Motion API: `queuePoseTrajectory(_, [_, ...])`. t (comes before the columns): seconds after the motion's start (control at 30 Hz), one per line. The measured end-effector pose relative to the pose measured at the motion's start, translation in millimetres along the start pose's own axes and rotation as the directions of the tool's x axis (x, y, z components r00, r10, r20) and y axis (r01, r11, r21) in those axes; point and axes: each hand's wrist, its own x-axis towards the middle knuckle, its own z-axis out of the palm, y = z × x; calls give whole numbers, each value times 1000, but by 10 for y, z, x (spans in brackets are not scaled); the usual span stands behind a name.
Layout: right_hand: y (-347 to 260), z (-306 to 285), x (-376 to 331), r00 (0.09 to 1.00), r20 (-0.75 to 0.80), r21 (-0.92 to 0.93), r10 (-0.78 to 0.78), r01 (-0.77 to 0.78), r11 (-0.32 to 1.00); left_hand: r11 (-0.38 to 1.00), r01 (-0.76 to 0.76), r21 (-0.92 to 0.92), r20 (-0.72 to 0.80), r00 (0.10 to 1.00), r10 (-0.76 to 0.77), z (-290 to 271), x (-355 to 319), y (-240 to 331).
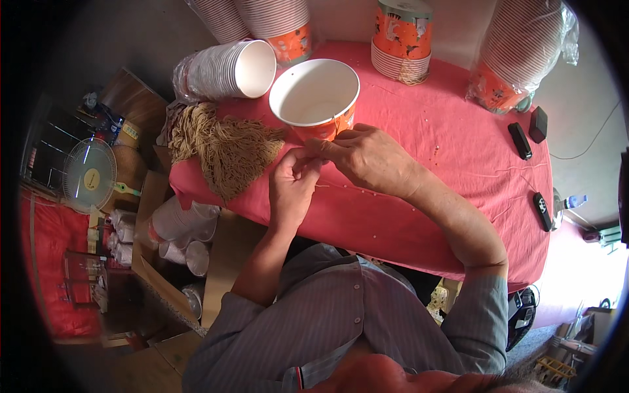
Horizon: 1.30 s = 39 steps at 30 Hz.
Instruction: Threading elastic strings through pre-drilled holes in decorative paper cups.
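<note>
A wide paper bucket [288, 112], white inside and orange outside, stands open side up on the red-clothed table [452, 177]. A thin cord [337, 123] shows against its near wall. My left hand [293, 190] is closed in a pinch just in front of the bucket, and a pale thread-like end sticks out beside it. My right hand [370, 160] meets it there, thumb and fingers pinched on the cord close to the bucket's wall. The fingertips partly hide what they grip. Left of the bucket lies a heap of tan cords [226, 147].
A wrapped stack of white buckets [209, 71] lies behind the cords. More stacks stand at the back, one orange bucket stack [401, 39] and a bagged stack [514, 52]. Small black devices [520, 141] sit at the right. A cardboard box [226, 265] with buckets stands lower left.
</note>
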Motion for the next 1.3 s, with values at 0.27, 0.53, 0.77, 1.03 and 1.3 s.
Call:
queuePoseTrajectory(0.27, [18,-92,51,997,-23,125,67,-64,990,996,-66,-55,-7,998,66,22,12,47])
queuePoseTrajectory(0.53, [146,-252,23,966,-195,249,169,-118,961,993,-116,3,-48,992,116,-28,-6,-50])
queuePoseTrajectory(0.77, [203,-114,-48,984,-35,293,175,-157,943,994,-88,-62,-56,995,85,4,0,-42])
queuePoseTrajectory(1.03, [214,-233,-29,976,133,386,173,-212,898,996,-78,-51,-62,995,74,-6,28,-80])
queuePoseTrajectory(1.3, [201,-331,-23,972,174,555,159,-231,799,996,-63,-60,-85,995,58,64,35,-17])
